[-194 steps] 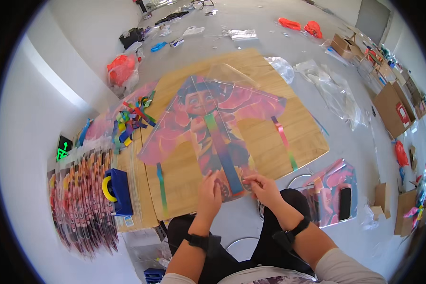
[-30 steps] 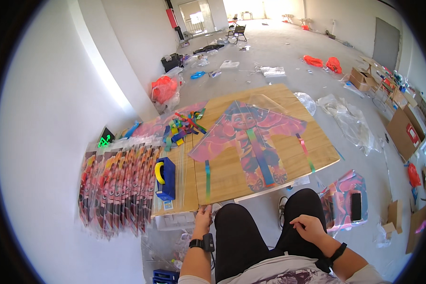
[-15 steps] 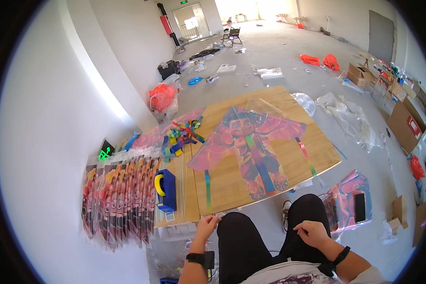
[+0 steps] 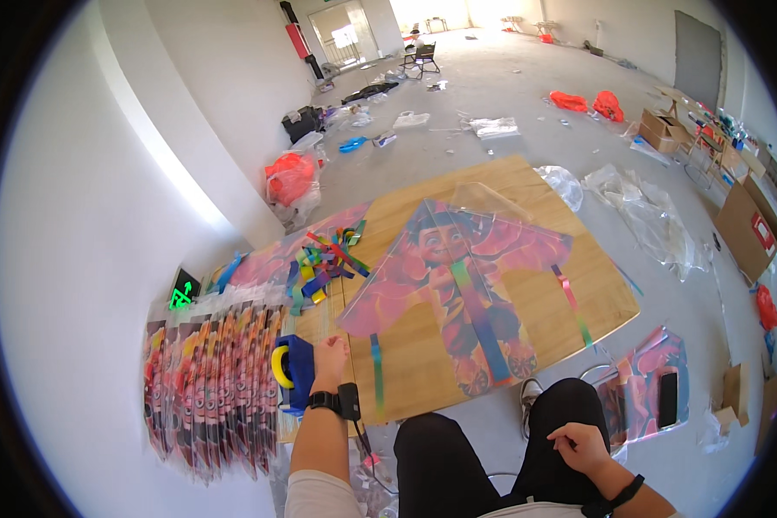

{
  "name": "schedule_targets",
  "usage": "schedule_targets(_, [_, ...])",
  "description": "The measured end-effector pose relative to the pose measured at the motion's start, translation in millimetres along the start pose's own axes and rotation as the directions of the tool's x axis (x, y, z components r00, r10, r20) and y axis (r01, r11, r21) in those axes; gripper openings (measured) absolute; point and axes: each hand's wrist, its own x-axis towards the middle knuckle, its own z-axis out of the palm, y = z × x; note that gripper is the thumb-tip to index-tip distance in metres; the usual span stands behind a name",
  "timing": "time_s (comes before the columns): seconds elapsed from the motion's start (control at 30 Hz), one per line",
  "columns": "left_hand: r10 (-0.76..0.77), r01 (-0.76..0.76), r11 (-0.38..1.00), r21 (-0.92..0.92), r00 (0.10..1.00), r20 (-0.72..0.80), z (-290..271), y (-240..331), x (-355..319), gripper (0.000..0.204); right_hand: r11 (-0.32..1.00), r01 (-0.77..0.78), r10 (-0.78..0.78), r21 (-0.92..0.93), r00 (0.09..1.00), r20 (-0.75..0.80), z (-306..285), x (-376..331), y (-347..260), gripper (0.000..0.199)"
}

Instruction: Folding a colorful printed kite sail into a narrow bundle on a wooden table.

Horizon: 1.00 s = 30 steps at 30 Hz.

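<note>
Reaching forward, the left hand point(image 4: 330, 354), fingers curled, touches the blue-and-yellow plastic tape dispenser point(image 4: 290, 372) on the wooden table point(image 4: 527, 186); the right hand point(image 4: 578, 445) rests loosely closed and empty on the thigh.

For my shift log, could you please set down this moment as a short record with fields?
setting: bare concrete room
work surface: wooden board on the floor
on board: pink kite with a cartoon figure, lying flat
left hand: left hand reaching beside a blue holder with yellow roll
right hand: right hand resting on the knee, fingers curled
at left: row of packaged kites; pile of coloured ribbons
</note>
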Motion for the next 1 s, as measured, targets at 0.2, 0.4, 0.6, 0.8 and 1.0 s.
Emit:
schedule_targets(0.2, [-0.313,0.314,0.946,-0.077,0.950,0.023,32.0,9.6,30.4,0.017,0.999,-0.037,0.037,0.001,0.999,0.001,2.2,10.9,2.2,0.013])
schedule_targets(0.4, [-0.265,0.268,0.957,0.114,0.963,-0.040,39.8,4.0,46.1,0.021,1.000,-0.012,0.013,-0.004,0.999,0.047,5.9,27.4,-5.2,0.014])
schedule_targets(0.6, [0.270,-0.180,0.928,0.325,0.927,-0.259,46.3,21.2,44.1,0.020,0.997,0.073,-0.073,0.008,0.990,0.118,9.7,39.5,-8.7,0.021])
schedule_targets(0.8, [0.503,-0.481,0.856,0.191,0.860,-0.089,69.6,106.8,4.3,0.016,0.982,-0.005,-0.017,0.188,0.993,0.120,4.8,89.2,-19.0,0.023])
schedule_targets(1.0, [0.565,-0.579,0.815,0.017,0.802,0.195,112.1,190.5,-35.5,0.014,0.894,-0.029,-0.016,0.447,0.995,0.096,-6.6,208.6,-48.3,0.040])
